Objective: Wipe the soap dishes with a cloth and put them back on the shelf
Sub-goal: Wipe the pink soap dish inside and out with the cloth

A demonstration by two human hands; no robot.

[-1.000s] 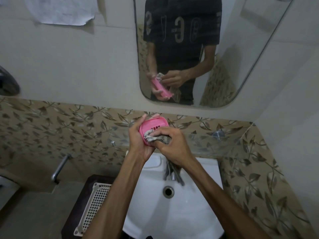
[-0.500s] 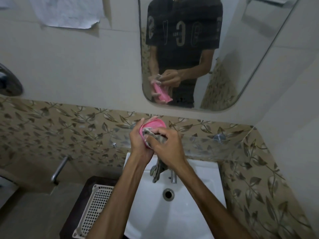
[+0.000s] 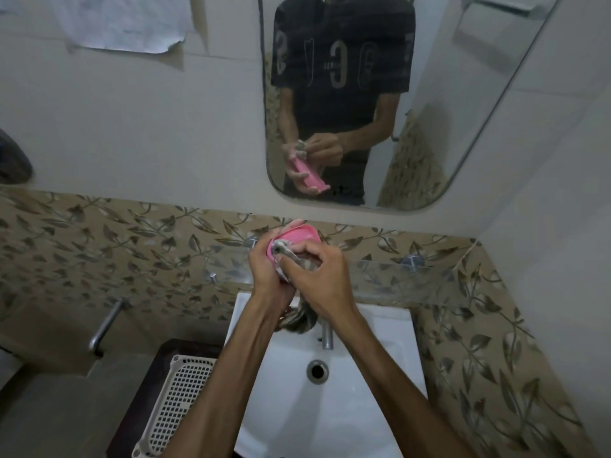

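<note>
My left hand [image 3: 269,276] grips a pink soap dish [image 3: 299,235] from its left side, holding it tilted above the sink. Pressed into the dish's hollow is a grey cloth [image 3: 284,251], bunched in my right hand [image 3: 319,279]. The cloth's loose end [image 3: 297,320] hangs down below my hands over the tap. Most of the dish is hidden behind my fingers. A glass shelf [image 3: 396,276] runs along the leaf-patterned wall just behind my hands.
Below is a white sink [image 3: 363,375] with a drain [image 3: 317,370] and a chrome tap [image 3: 327,335]. A white perforated basket [image 3: 178,398] lies at the left of the sink. A mirror [image 3: 446,94] above reflects a person holding the dish. A metal pipe [image 3: 105,325] juts from the left wall.
My right hand has rubbed the cloth from the dish's middle toward its left end. The dish has tipped further, so less of its pink hollow shows.
</note>
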